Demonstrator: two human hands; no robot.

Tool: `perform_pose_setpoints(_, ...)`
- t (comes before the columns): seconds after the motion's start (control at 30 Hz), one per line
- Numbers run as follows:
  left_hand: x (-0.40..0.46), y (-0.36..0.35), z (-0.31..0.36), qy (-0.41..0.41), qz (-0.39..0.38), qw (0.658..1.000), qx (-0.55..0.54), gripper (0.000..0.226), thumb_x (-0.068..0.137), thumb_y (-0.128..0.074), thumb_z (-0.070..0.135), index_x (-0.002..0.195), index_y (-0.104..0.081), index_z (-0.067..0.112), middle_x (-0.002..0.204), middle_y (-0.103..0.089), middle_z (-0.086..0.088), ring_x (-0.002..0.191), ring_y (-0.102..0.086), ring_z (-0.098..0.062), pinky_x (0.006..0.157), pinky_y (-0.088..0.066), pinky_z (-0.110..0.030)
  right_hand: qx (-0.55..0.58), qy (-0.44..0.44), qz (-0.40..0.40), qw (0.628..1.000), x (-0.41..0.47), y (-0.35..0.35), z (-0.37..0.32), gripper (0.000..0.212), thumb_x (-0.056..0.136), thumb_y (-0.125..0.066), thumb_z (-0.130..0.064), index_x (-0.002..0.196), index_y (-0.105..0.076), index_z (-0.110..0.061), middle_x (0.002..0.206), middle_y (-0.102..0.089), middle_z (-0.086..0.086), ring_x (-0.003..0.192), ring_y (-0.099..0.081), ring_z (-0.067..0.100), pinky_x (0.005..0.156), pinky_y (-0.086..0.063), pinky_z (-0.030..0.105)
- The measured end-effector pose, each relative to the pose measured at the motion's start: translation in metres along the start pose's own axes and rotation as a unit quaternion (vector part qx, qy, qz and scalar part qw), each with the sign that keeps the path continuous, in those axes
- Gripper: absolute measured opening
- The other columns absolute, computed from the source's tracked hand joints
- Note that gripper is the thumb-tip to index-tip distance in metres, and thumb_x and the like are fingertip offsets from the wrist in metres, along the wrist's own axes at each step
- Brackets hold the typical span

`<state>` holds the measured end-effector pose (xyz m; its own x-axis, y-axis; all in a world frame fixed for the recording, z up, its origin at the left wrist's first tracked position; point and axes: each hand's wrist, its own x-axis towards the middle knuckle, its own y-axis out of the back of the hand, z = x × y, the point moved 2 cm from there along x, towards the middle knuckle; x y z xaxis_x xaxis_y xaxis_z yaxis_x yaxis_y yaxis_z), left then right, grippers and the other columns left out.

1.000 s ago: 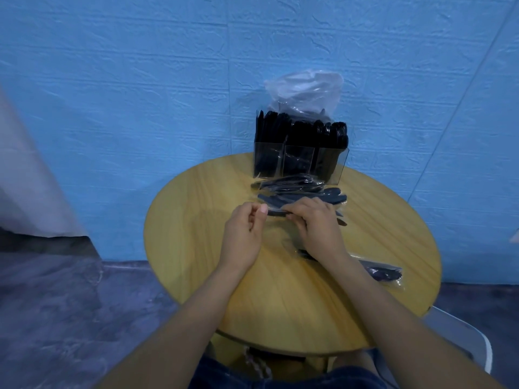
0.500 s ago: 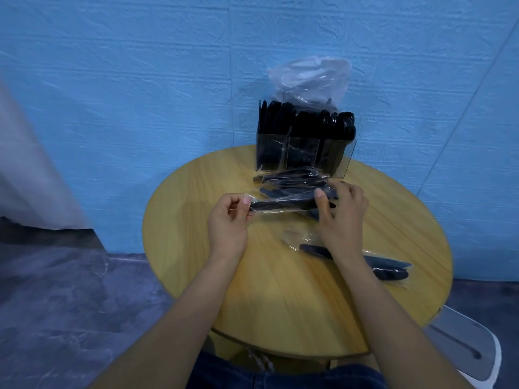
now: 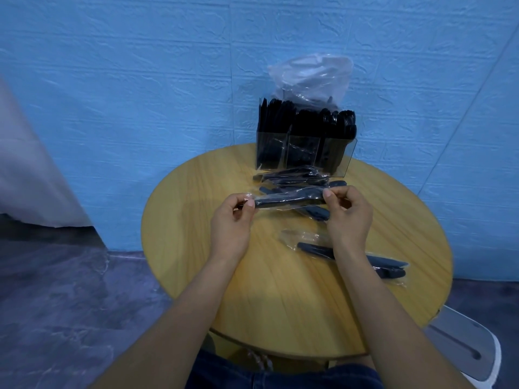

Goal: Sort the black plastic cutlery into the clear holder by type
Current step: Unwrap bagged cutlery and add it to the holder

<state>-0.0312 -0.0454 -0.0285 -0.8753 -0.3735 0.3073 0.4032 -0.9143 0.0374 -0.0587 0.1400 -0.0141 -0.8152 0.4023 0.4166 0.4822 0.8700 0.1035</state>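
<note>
A clear-wrapped packet of black cutlery (image 3: 289, 200) is held level above the round wooden table (image 3: 196, 248). My left hand (image 3: 231, 220) pinches its left end and my right hand (image 3: 348, 217) pinches its right end. Behind it more wrapped packets (image 3: 292, 175) lie in a pile on the table. The clear holder (image 3: 304, 150) stands at the table's far edge, its three compartments full of upright black cutlery. Another wrapped packet (image 3: 314, 248) lies under my right forearm, reaching to the right.
A clear plastic bag (image 3: 311, 77) rises behind the holder against the blue wall. A white chair (image 3: 471, 349) stands at the lower right beside the table. A pale curtain (image 3: 25, 175) hangs at the left over the grey floor.
Both hands have lifted one wrapped packet off the pile and drawn apart to its two ends. The right hand shifted from lying over the packet to pinching its end.
</note>
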Motion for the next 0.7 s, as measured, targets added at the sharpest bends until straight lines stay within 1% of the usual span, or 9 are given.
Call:
perform_pose_setpoints(0.07, 0.0007, -0.0002, -0.0022, 0.001, -0.006, 1.0, 0.014, 0.01, 0.094, -0.055, 0.016, 0.097, -0.064, 0.018, 0.09, -0.064, 0.014, 0.082, -0.062, 0.002, 0.08, -0.052, -0.018, 0.002, 0.008, 0.002, 1.0, 0.0003, 0.0002, -0.0003, 0.008, 0.09, -0.062, -0.017, 0.083, -0.062, -0.017, 0.077, -0.062, -0.007, 0.074, -0.055, 0.005, 0.07, -0.044, 0.016)
perform_pose_setpoints(0.17, 0.0, -0.0008, -0.0012, 0.001, -0.009, 1.0, 0.003, 0.011, 0.094, -0.056, 0.016, 0.099, -0.065, 0.016, 0.091, -0.065, 0.012, 0.081, -0.062, 0.003, 0.075, -0.051, -0.014, -0.009, 0.022, -0.004, 1.0, -0.0002, -0.0011, 0.0006, 0.008, 0.093, -0.058, -0.015, 0.085, -0.06, -0.016, 0.077, -0.06, -0.009, 0.074, -0.055, 0.004, 0.065, -0.042, 0.008)
perform_pose_setpoints(0.27, -0.0013, -0.001, 0.0012, 0.0, -0.009, 1.0, -0.02, 0.01, 0.093, -0.056, 0.013, 0.099, -0.064, 0.013, 0.089, -0.065, 0.007, 0.079, -0.062, -0.002, 0.067, -0.049, -0.01, -0.02, 0.031, -0.001, 0.999, -0.0017, -0.0024, 0.0002, 0.009, 0.095, -0.053, -0.015, 0.087, -0.057, -0.015, 0.079, -0.059, -0.008, 0.074, -0.054, 0.004, 0.065, -0.041, 0.006)
perform_pose_setpoints(0.37, -0.0013, 0.0006, 0.0011, -0.008, -0.006, 1.0, -0.022, 0.008, 0.093, -0.057, 0.013, 0.095, -0.064, 0.016, 0.086, -0.064, 0.006, 0.076, -0.059, -0.003, 0.065, -0.047, -0.009, -0.014, 0.032, -0.015, 0.999, -0.0028, -0.0036, -0.0012, 0.007, 0.097, -0.05, -0.017, 0.092, -0.055, -0.015, 0.082, -0.057, -0.009, 0.075, -0.052, 0.0, 0.065, -0.04, 0.005)
perform_pose_setpoints(0.43, -0.0013, 0.002, 0.0002, -0.01, -0.003, 1.0, -0.019, 0.009, 0.092, -0.057, 0.015, 0.091, -0.063, 0.022, 0.083, -0.063, 0.007, 0.074, -0.057, -0.002, 0.065, -0.046, -0.009, 0.006, 0.021, -0.038, 0.999, -0.0019, -0.0042, 0.0002, 0.008, 0.096, -0.053, -0.02, 0.097, -0.057, -0.013, 0.086, -0.058, -0.009, 0.079, -0.053, 0.001, 0.068, -0.042, 0.007)
perform_pose_setpoints(0.5, -0.0014, 0.0021, 0.0, -0.012, -0.011, 1.0, -0.017, 0.013, 0.092, -0.058, 0.015, 0.088, -0.061, 0.027, 0.083, -0.063, 0.009, 0.074, -0.056, -0.001, 0.066, -0.045, -0.01, -0.004, 0.017, -0.049, 0.999, 0.0, -0.0042, 0.0026, 0.008, 0.094, -0.056, -0.018, 0.095, -0.06, -0.012, 0.083, -0.059, -0.01, 0.077, -0.054, 0.002, 0.068, -0.042, 0.009)
perform_pose_setpoints(0.53, -0.0015, 0.0016, 0.0006, -0.016, -0.018, 1.0, -0.017, 0.015, 0.092, -0.058, 0.015, 0.087, -0.061, 0.028, 0.083, -0.063, 0.009, 0.073, -0.057, 0.0, 0.066, -0.045, -0.01, -0.013, 0.017, -0.047, 0.999, 0.0007, -0.0037, 0.0036, 0.007, 0.094, -0.056, -0.017, 0.092, -0.061, -0.012, 0.081, -0.058, -0.011, 0.076, -0.054, 0.004, 0.068, -0.043, 0.012)
perform_pose_setpoints(0.63, -0.0024, 0.0001, 0.004, -0.019, -0.033, 0.999, -0.02, 0.018, 0.091, -0.06, 0.012, 0.086, -0.06, 0.029, 0.083, -0.063, 0.012, 0.073, -0.057, 0.003, 0.068, -0.045, -0.008, -0.019, 0.014, -0.03, 0.999, 0.0014, -0.003, 0.0054, 0.008, 0.095, -0.054, -0.016, 0.089, -0.057, -0.012, 0.079, -0.058, -0.008, 0.077, -0.057, 0.015, 0.07, -0.048, 0.028)
perform_pose_setpoints(0.7, -0.0025, -0.0002, 0.0047, -0.015, -0.034, 0.999, -0.033, 0.016, 0.091, -0.06, 0.012, 0.087, -0.061, 0.027, 0.083, -0.063, 0.01, 0.071, -0.058, 0.005, 0.067, -0.045, -0.008, -0.02, 0.009, -0.02, 1.0, 0.0009, -0.0031, 0.0057, 0.008, 0.096, -0.052, -0.015, 0.089, -0.055, -0.013, 0.078, -0.056, -0.009, 0.075, -0.056, 0.015, 0.069, -0.048, 0.029)
